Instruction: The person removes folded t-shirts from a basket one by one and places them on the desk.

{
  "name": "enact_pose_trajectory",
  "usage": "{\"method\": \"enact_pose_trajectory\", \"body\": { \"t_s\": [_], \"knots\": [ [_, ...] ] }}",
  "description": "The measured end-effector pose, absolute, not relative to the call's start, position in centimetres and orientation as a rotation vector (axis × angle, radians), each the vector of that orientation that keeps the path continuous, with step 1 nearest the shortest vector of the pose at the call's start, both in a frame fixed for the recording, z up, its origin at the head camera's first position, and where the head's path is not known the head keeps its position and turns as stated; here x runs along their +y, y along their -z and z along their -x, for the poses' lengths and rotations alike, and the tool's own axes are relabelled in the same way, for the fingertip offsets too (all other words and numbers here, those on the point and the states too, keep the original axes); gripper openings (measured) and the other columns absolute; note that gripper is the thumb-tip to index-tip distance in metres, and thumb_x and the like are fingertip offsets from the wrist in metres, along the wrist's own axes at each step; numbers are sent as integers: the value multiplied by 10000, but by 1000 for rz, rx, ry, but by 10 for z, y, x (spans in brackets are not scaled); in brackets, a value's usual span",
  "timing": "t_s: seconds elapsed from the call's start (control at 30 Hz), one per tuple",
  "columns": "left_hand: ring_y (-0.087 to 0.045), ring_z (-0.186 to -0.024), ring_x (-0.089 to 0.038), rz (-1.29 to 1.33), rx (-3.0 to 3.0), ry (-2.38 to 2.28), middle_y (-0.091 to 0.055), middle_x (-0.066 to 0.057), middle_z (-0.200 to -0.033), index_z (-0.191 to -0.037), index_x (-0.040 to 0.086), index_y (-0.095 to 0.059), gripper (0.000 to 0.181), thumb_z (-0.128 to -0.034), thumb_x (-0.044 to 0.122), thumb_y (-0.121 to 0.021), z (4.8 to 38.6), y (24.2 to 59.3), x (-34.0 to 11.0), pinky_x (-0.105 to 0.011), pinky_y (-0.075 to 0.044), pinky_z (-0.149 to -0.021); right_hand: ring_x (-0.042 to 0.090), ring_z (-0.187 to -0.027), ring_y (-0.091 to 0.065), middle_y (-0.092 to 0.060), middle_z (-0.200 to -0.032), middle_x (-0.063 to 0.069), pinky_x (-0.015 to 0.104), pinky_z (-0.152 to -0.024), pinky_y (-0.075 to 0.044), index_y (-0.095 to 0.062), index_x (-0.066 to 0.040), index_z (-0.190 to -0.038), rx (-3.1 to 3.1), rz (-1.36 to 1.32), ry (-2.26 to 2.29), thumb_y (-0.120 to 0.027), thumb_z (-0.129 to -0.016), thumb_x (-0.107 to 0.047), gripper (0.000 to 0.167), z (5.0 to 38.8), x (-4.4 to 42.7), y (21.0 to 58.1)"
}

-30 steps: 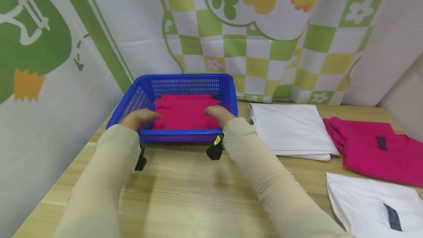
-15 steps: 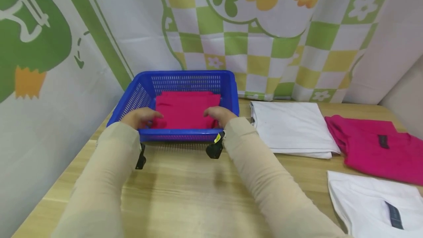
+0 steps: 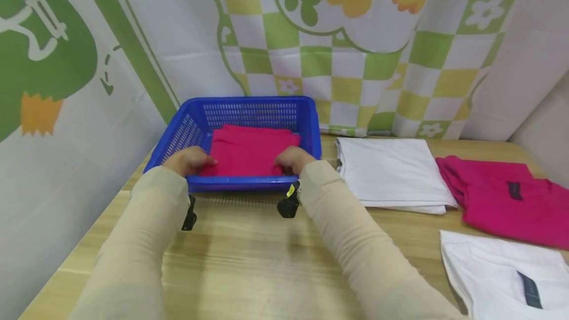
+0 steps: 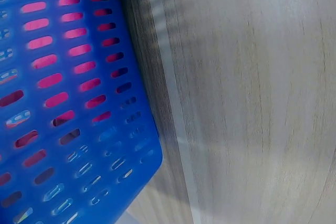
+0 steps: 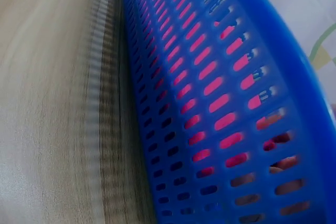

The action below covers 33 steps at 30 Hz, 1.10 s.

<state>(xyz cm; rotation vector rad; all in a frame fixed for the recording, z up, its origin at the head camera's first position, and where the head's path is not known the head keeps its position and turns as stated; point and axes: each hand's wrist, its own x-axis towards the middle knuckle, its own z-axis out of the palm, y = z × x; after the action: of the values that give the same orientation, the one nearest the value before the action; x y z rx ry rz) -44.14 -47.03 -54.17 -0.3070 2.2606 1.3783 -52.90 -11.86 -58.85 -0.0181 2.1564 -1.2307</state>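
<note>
A folded pink-red shirt (image 3: 249, 152) lies in a blue plastic basket (image 3: 242, 183) with slotted walls. My left hand (image 3: 188, 159) reaches over the front rim and pinches the shirt's left side, thumb on top. At the opposite side, my right hand (image 3: 294, 158) grips the right edge with curled fingers. The fingers under the cloth are hidden. Through the slots of the basket (image 5: 210, 87) in the right wrist view, pink cloth and part of a finger show. The left wrist view has the basket wall (image 4: 79, 93) with pink behind it.
To the basket's right on the wooden table (image 3: 249, 260) lie a folded white cloth (image 3: 393, 174), a pink-red shirt (image 3: 511, 201) and a white shirt (image 3: 502, 275) with a dark neck label. A patterned curtain (image 3: 346, 63) hangs close behind the basket.
Both hands have closed in on the sides of the folded shirt and now grip it. The shirt has shifted slightly to the right inside the basket, which stays in place.
</note>
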Motion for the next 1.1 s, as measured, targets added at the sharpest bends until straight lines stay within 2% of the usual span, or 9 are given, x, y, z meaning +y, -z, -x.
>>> {"method": "enact_pose_trajectory", "body": {
  "t_s": [0.03,0.1,0.2,0.27,0.43,0.57,0.77,0.97,1.1],
  "knots": [
    [-561,-776,-222,317,2251,-1385,-549,-91,-898,-948,-9,-526,573,-547,301,-793,455,559,-482,-361,-477,-657,230,-474,-527,-578,-613,107,377,-446,-465,-625,-39,-665,2161,-2,1258,-701,-498,-106,195,533,-120,593],
    [-570,-797,-237,316,2267,-1367,-563,-100,-928,-968,-11,-540,611,-529,324,-800,476,584,-498,-378,-478,-668,237,-455,-517,-558,-580,103,382,-421,-453,-592,-59,-619,2176,-54,1307,-677,-502,-66,145,536,-122,596],
    [-565,-798,-225,307,2296,-1335,-576,-96,-919,-946,-4,-575,539,-566,316,-785,469,574,-491,-360,-471,-671,243,-491,-517,-561,-614,93,392,-425,-445,-574,-84,-622,2253,-77,1309,-650,-519,-57,131,544,-125,602],
    [-549,-830,-206,282,2347,-1291,-572,-84,-932,-938,8,-586,422,-649,273,-742,430,526,-459,-345,-459,-708,231,-564,-521,-571,-683,71,384,-460,-446,-593,-91,-655,2338,-66,1285,-669,-517,-79,158,547,-126,603],
    [-468,-857,-197,270,2366,-1308,-484,-68,-897,-795,42,-516,201,-736,187,-643,320,387,-364,-334,-438,-736,171,-709,-491,-564,-777,-25,293,-553,-421,-618,-156,-720,2611,93,1179,-757,-418,-196,335,554,-123,599],
    [-455,-802,-162,283,2376,-1345,-455,-14,-820,-687,108,-472,122,-773,125,-558,283,338,-327,-301,-432,-702,170,-667,-484,-548,-684,-25,277,-529,-411,-569,-163,-674,2762,198,1188,-768,-412,-247,339,544,-116,576],
    [-487,-580,-61,210,2288,-1558,-496,55,-620,-643,124,-509,171,-791,40,-501,276,327,-320,-199,-429,-557,166,-643,-445,-511,-672,10,281,-499,-403,-515,-122,-648,2708,149,1410,-758,-530,-136,270,486,-103,502],
    [-531,-522,-53,282,2232,-1794,-534,39,-630,-785,80,-489,44,-804,50,-514,268,319,-316,-185,-455,-492,139,-593,-466,-489,-727,9,295,-478,-438,-490,-107,-667,2360,106,1775,-755,-530,2,318,409,-84,413],
    [-537,-484,-53,306,2204,-1910,-533,39,-634,-870,60,-429,111,-811,58,-523,260,311,-312,-177,-448,-445,107,-536,-477,-528,-763,39,227,-439,-412,-486,-59,-690,2283,111,1868,-704,-605,51,258,348,-66,347]
  ]
}}
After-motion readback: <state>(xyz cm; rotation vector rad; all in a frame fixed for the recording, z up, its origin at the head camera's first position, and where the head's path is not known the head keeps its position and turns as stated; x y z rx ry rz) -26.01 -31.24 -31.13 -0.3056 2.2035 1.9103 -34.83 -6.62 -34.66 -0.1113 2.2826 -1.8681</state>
